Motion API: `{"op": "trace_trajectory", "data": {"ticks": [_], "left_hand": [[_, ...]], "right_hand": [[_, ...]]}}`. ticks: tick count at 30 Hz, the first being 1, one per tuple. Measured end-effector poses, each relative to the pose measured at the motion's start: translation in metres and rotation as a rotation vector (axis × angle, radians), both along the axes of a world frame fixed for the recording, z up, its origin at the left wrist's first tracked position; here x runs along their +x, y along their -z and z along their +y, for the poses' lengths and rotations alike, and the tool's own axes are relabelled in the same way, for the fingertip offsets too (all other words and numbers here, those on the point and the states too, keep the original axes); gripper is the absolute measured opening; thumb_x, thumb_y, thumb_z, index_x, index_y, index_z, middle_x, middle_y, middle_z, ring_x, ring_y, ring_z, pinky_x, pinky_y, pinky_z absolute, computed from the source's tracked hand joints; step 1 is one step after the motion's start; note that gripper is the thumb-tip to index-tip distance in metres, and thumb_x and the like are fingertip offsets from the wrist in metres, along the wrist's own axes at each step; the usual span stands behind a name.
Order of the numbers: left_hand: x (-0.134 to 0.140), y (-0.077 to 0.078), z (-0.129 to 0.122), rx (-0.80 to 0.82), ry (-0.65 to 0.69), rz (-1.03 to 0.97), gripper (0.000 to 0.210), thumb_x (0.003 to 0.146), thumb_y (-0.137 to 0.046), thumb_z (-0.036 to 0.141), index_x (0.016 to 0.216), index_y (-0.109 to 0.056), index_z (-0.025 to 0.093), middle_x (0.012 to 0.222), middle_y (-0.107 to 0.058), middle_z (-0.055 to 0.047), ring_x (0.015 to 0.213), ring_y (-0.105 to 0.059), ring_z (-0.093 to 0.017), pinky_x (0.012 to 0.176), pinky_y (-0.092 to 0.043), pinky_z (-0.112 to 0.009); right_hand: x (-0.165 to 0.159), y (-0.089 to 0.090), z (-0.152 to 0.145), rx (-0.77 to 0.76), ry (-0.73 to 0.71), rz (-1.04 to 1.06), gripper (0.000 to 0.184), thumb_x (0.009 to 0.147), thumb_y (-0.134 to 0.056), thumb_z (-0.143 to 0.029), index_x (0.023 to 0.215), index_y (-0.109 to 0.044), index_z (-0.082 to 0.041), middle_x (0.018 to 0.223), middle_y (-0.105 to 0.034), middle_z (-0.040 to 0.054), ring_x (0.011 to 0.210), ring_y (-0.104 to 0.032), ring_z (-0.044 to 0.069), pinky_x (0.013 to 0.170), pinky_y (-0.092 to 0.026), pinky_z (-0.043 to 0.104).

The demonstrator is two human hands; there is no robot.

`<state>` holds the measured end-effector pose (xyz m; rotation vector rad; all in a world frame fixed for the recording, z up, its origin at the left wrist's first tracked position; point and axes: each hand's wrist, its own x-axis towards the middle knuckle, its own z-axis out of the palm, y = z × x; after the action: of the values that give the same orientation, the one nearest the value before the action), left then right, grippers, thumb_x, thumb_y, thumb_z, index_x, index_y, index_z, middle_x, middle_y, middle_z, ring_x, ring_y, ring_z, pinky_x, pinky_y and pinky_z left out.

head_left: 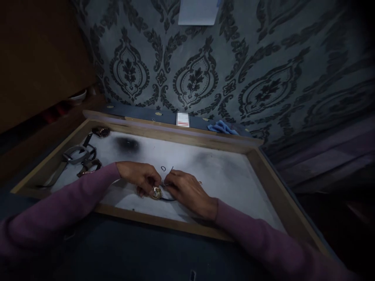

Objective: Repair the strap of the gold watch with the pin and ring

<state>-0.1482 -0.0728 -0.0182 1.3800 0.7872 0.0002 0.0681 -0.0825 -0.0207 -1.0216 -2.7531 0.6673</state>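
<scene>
My left hand (143,177) is closed on a gold-rimmed wristwatch (156,192), with thumb and fingers at its case. A dark strap (167,200) runs from the case towards my right hand (187,191). The fingers of that hand are pinched together close beside the watch, and what they grip is hidden. A thin dark strip (172,169) sticks up by its fingertips. Just beyond the hands, a small dark loop (163,169) lies on the white bottom of a wooden tray (131,217). Something gold (200,182) shows behind my right hand.
Several watches and straps lie at the tray's left side, among them a grey strap (76,154) and a dark watch (102,132). A blue cloth (222,127) and a small white box (183,120) are behind the tray, near the patterned wall (195,78).
</scene>
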Motion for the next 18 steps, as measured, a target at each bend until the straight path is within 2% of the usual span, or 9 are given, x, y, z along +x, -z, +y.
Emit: {"op": "trace_trajectory", "data": {"ticks": [5,11,18], "left_hand": [[0.001,-0.002,0.001,0.026,0.027,0.035,0.021,0.075,-0.074,0.034,0.077,-0.062,0.017,0.06,-0.061,0.002,0.054,-0.06,-0.013,0.053,-0.049,-0.024],[0.001,-0.005,0.001,0.037,0.045,0.032,0.021,0.076,-0.074,0.035,0.075,-0.062,0.017,0.059,-0.061,0.002,0.053,-0.059,-0.012,0.053,-0.048,-0.023],[0.001,-0.006,0.001,0.042,0.04,0.06,0.019,0.077,-0.072,0.033,0.075,-0.061,0.017,0.06,-0.06,0.002,0.054,-0.059,-0.012,0.053,-0.049,-0.023]], "right_hand": [[-0.007,0.003,0.011,0.07,-0.013,-0.032,0.012,0.087,-0.058,-0.009,0.085,-0.065,-0.017,0.083,-0.065,0.0037,0.077,-0.057,0.016,0.065,-0.037,0.026],[-0.025,-0.001,0.043,0.148,-0.006,-0.083,0.013,0.09,-0.055,-0.011,0.086,-0.066,-0.016,0.088,-0.065,0.0055,0.081,-0.058,0.016,0.067,-0.037,0.026],[-0.03,0.008,0.062,0.12,0.012,0.031,0.012,0.086,-0.058,-0.009,0.087,-0.066,-0.017,0.089,-0.067,0.004,0.083,-0.06,0.017,0.071,-0.039,0.025]]}}
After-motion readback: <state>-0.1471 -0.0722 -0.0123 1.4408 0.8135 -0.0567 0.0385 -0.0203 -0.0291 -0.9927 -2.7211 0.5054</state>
